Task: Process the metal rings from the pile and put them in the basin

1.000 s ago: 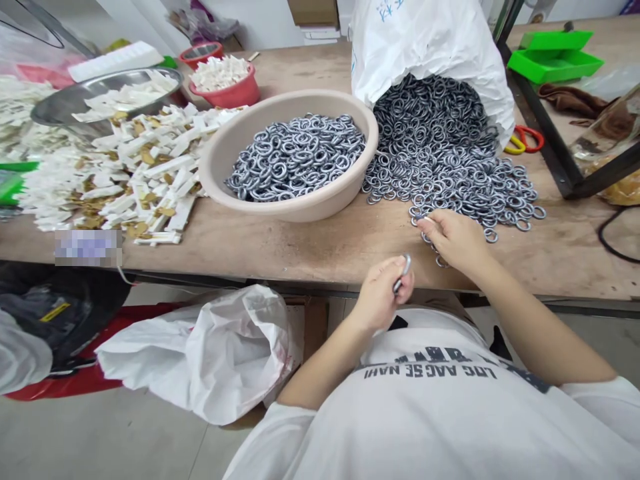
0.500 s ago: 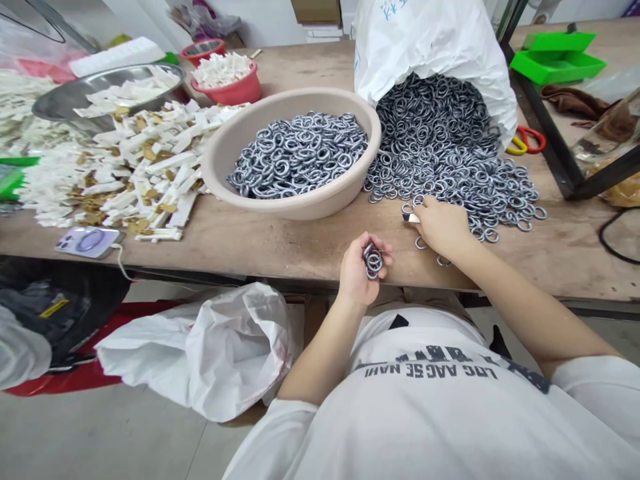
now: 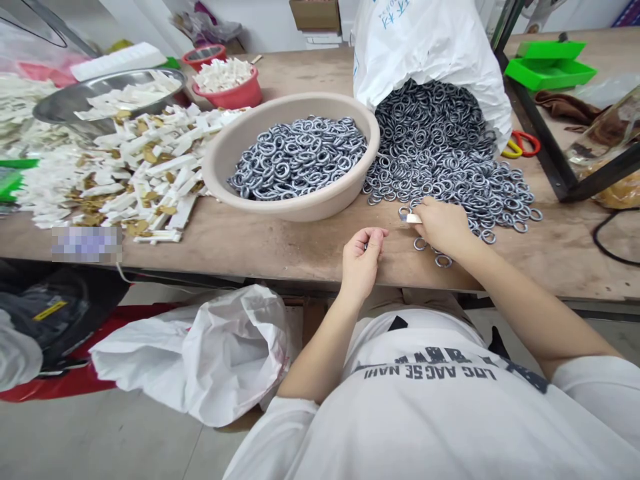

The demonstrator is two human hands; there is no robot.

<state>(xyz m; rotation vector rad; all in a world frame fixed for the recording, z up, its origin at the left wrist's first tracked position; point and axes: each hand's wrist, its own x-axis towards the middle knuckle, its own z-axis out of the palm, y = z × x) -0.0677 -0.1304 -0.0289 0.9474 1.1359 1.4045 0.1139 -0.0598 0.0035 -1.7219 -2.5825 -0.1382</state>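
Note:
My left hand (image 3: pixel 361 261) is closed above the table's front edge, its back and thumb turned up. Only a sliver of the grey metal rings shows between its fingers; the rest is hidden. My right hand (image 3: pixel 444 227) is at the near edge of the spilled ring pile (image 3: pixel 450 167), fingers pinched on a small white piece (image 3: pixel 413 218) with a bluish-grey end. Its exact kind is unclear. A few loose rings lie below that hand, one ring (image 3: pixel 443 261) near the table edge. To the left stands a beige basin (image 3: pixel 295 212) with many similar rings.
A white sack (image 3: pixel 425 40) lies tipped at the back, rings spilling out. White and tan pieces (image 3: pixel 150 167) are heaped at left by a steel bowl (image 3: pixel 55 110) and red bowl (image 3: pixel 240 97). Red-yellow scissors (image 3: pixel 525 143), a black frame (image 3: pixel 545 150) and green trays (image 3: pixel 550 73) are right.
My left hand has turned over and closed, so the rings that lay visible in its palm are now mostly hidden. My right hand has barely moved, still pinching the white piece.

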